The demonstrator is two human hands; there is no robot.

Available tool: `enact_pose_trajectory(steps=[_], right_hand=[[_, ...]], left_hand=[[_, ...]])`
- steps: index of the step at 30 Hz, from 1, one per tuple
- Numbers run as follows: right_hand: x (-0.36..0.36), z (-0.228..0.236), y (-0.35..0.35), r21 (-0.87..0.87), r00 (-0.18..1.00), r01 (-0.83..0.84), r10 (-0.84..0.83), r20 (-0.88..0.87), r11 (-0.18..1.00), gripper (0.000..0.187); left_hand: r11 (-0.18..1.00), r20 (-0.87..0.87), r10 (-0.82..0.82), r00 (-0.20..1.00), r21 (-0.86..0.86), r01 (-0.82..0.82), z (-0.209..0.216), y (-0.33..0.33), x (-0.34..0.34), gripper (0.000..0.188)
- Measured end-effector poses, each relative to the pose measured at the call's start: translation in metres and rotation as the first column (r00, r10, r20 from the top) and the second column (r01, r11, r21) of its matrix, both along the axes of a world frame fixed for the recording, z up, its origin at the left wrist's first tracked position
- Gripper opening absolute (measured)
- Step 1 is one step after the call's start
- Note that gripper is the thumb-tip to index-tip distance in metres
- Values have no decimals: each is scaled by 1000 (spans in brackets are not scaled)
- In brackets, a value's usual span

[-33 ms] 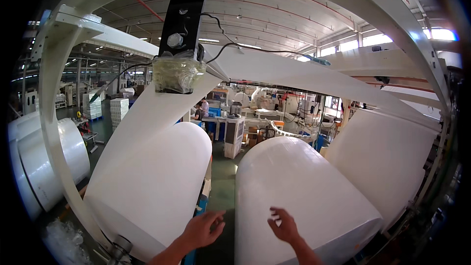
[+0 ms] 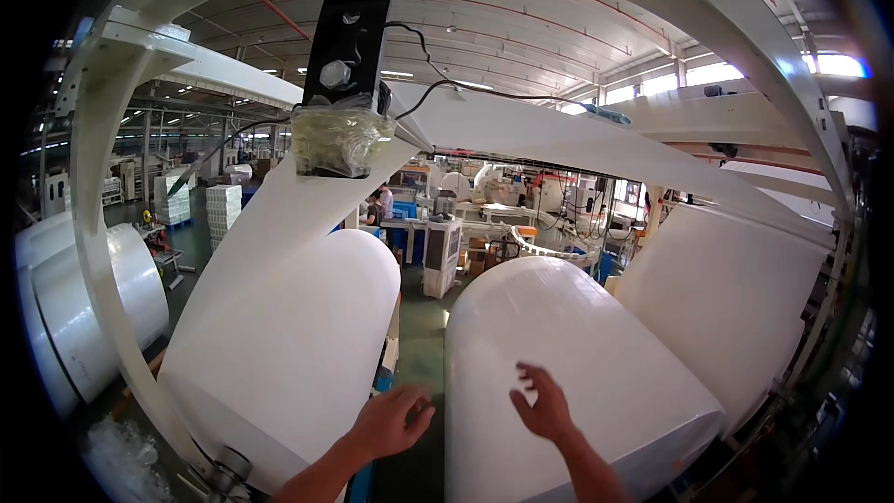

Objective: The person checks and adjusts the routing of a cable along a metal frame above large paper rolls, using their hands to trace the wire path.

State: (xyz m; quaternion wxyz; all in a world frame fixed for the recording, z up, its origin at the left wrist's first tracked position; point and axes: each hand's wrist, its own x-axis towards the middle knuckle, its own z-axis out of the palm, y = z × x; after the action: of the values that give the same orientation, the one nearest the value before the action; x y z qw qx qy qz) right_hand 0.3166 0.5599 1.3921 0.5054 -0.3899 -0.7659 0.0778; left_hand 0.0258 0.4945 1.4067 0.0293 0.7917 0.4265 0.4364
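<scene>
My left hand (image 2: pixel 396 420) is held out in the gap between two big white rolls, nearest the left roll (image 2: pixel 298 326). Its fingers curve loosely with the thumb apart, a little blurred, and nothing is in it. In front of the right roll (image 2: pixel 559 345), my right hand (image 2: pixel 545 403) is raised with its fingers spread and bent, also bare. Whether it touches the roll's surface I cannot tell. A wide white web (image 2: pixel 307 210) slants up from the left roll toward the overhead frame.
Overhead, a black bolted bracket (image 2: pixel 349 37) carries a part wrapped in clear film (image 2: pixel 340 142), with black cables. A pale metal frame (image 2: pixel 102 224) arches around me. More white rolls (image 2: pixel 93 298) stand at the left. Machines and a person (image 2: pixel 380 205) are farther off.
My right hand has risen slightly toward the right roll, showing more forearm. My left hand has also shifted a little upward and right, its fingers curling differently.
</scene>
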Motion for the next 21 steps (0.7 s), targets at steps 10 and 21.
enact_pose_trajectory(steps=[10, 21], right_hand=[[-160, 330, 19, 543, 985, 134, -54, -162, 829, 56], [-195, 392, 25, 833, 967, 253, -124, -221, 492, 13]], left_hand=[[913, -16, -267, 964, 316, 258, 142, 73, -36, 34], [835, 64, -297, 953, 500, 227, 198, 115, -30, 24]])
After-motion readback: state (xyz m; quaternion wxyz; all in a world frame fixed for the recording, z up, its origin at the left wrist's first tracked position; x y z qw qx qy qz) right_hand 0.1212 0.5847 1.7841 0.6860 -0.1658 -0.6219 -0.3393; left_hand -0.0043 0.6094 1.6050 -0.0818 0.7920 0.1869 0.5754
